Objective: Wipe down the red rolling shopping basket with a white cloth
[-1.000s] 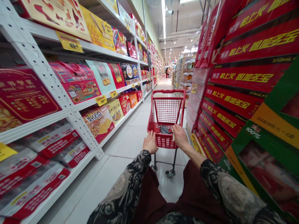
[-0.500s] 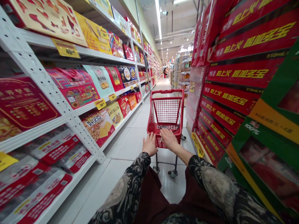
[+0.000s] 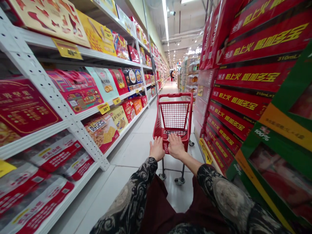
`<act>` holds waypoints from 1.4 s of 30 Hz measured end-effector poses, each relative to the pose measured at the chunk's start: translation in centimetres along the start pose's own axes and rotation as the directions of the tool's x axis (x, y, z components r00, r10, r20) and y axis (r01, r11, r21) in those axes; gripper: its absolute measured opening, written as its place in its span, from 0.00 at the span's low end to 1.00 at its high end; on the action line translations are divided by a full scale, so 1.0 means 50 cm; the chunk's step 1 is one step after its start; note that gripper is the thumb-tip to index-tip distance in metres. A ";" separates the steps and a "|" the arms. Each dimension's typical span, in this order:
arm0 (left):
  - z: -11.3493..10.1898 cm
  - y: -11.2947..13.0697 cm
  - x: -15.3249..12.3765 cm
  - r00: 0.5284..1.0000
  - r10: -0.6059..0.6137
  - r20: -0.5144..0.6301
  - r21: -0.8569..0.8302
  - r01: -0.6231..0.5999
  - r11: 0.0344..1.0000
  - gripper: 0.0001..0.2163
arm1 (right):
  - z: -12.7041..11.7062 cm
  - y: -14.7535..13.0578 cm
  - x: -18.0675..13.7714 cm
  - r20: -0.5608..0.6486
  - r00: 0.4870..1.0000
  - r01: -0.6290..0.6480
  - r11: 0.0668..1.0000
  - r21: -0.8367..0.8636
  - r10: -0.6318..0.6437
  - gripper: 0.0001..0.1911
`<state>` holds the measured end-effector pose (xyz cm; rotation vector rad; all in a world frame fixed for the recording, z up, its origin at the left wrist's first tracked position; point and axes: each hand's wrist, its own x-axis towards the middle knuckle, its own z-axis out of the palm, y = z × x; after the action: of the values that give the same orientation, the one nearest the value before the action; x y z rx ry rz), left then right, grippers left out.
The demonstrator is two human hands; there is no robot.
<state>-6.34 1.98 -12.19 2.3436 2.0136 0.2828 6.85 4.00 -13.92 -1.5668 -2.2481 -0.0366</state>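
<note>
A small red shopping cart (image 3: 174,114) stands in the aisle straight ahead of me. My left hand (image 3: 156,148) rests on the near rim of the cart at its left corner, fingers curled over the edge. My right hand (image 3: 175,146) lies beside it on the same rim, fingers pointing forward and wrapped over the bar. Both sleeves are dark with a pale swirl pattern. A dark item lies in the cart's basket, mostly hidden behind my hands.
White shelving (image 3: 73,122) with boxed biscuits and yellow price tags (image 3: 103,108) lines the left. Stacked red drink cartons (image 3: 243,84) and green cartons (image 3: 280,143) wall the right, close to the cart. The pale tiled floor (image 3: 136,146) runs far ahead.
My right hand has slid left along the cart's rim, from the right corner to beside my left hand. The cart sits slightly further left in view.
</note>
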 end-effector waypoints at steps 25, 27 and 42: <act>0.058 0.074 0.038 0.963 0.169 -0.210 0.055 -0.161 0.985 0.19 | -0.017 0.102 -0.085 -0.022 1.000 0.004 1.000 -0.013 -0.004 0.35; 0.061 0.070 0.039 0.950 0.225 -0.216 0.083 -0.211 0.974 0.18 | -0.017 0.104 -0.088 -0.029 1.000 0.008 1.000 -0.030 -0.008 0.34; 0.097 0.066 0.062 0.924 0.240 -0.300 -0.113 -0.284 0.952 0.21 | -0.012 0.104 -0.097 -0.093 0.996 -0.001 1.000 -0.022 -0.001 0.32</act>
<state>-1.88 4.97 -16.11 2.5918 1.6912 0.7981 13.17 1.47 -16.04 -1.5437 -2.1828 -0.1316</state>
